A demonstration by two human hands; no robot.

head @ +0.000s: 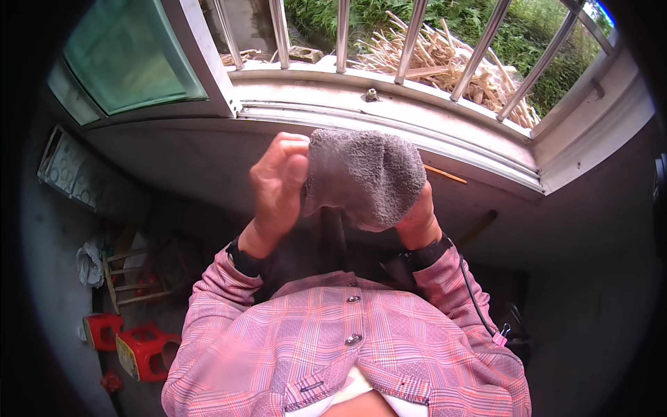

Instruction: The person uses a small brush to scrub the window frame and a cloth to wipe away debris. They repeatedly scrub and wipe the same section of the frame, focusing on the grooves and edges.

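A grey terry towel [375,174] is held up in front of my chest, just below the window sill. My left hand [281,182] has its fingers curled at the towel's left edge. Most of my right hand [421,213] is hidden behind the towel's right side; only its heel and wrist show below the cloth. The towel hangs in soft folds and looks slightly blurred on its left part. Both wrists wear dark bands, and a thin cable [471,297] runs along my right sleeve to a pink binder clip [501,336].
Beyond the window track [385,120] stand metal bars [411,41], with a pile of split wood [448,68] outside. A thin orange stick [445,173] lies under the sill. At lower left are red plastic stools [148,352], a wooden rack [138,286] and a patterned box [70,167].
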